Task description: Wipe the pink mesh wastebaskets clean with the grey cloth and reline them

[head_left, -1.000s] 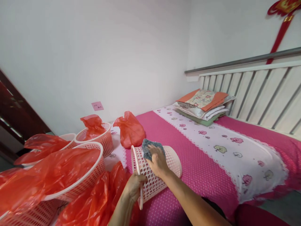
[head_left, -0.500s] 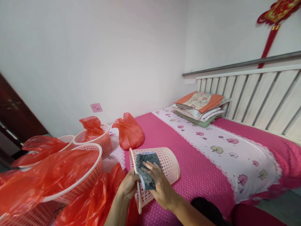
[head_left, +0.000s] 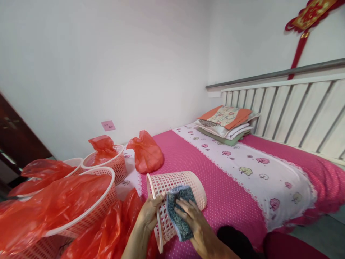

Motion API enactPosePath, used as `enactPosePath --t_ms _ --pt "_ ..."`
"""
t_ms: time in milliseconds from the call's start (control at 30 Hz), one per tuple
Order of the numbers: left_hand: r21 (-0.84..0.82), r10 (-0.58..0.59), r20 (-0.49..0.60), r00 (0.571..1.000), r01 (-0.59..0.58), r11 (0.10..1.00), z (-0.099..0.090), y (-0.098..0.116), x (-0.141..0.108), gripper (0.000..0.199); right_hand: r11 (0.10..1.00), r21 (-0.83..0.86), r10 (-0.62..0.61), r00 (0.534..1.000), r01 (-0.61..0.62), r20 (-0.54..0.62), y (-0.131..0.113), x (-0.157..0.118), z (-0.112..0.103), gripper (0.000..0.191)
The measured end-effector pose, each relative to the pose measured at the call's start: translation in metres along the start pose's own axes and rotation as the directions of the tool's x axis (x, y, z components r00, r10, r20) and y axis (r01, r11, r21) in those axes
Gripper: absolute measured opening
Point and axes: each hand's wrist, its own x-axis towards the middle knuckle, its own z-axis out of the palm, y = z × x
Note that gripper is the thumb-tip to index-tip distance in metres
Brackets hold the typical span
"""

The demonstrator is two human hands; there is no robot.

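A pale pink perforated plastic basket lies on its side on the bed, its rim facing left. My left hand grips the rim, thumb on the outer wall. Under my right hand is a folded grey-green cleaning cloth, pressed flat against the basket's side with the fingers stretched over it. Part of the cloth is covered by the fingers. A red plastic bag lies crumpled just left of my left forearm.
Several similar baskets with red bags stand at the left. A bulging red bag sits behind the basket on the pink bedspread. Folded bedding is stacked by the white headboard. A dark rounded thing shows at the bottom.
My right hand and the cloth have slid to the right along the basket's side, away from the rim. My left hand still holds the rim. The view has shifted slightly.
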Motion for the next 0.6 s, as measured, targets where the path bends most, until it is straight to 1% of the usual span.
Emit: enactPosePath --t_ms 67,100,200,267,333,433,533,600 --pt "0.034 0.015 -0.055 0.998 -0.013 0.999 0.000 -0.001 0.000 0.020 0.998 -0.034 0.049 0.998 -0.050 -0.043 0.014 -0.007 -0.001 0.092" --pt "0.057 0.023 -0.086 0.996 -0.018 0.998 -0.002 -0.001 0.000 0.018 0.995 -0.052 0.084 0.993 -0.088 -0.083 0.023 -0.009 0.000 0.091" --pt "0.103 0.042 -0.146 0.988 -0.027 0.994 -0.007 -0.003 -0.001 0.023 0.975 -0.092 0.179 0.959 -0.203 -0.221 0.054 -0.015 0.002 0.085" --pt "0.139 0.044 -0.154 0.987 -0.022 0.990 -0.008 -0.006 -0.002 0.027 0.965 -0.101 0.203 0.937 -0.240 -0.285 0.075 -0.014 0.001 0.081" --pt "0.157 0.033 -0.129 0.991 -0.013 0.988 -0.006 -0.009 -0.004 0.029 0.960 -0.097 0.216 0.918 -0.261 -0.332 0.092 -0.006 -0.004 0.075" --pt "0.153 0.014 -0.056 0.998 -0.005 0.988 0.000 -0.014 -0.004 0.034 0.950 -0.077 0.250 0.886 -0.302 -0.390 0.113 0.017 -0.018 0.062" --pt "0.152 -0.006 -0.034 0.999 0.011 0.988 0.006 -0.022 0.000 0.036 0.933 -0.056 0.311 0.875 -0.355 -0.372 0.128 0.041 -0.029 0.046" --pt "0.156 -0.018 -0.042 0.999 0.025 0.987 0.007 -0.027 0.004 0.034 0.919 -0.054 0.347 0.867 -0.390 -0.357 0.135 0.052 -0.029 0.043"
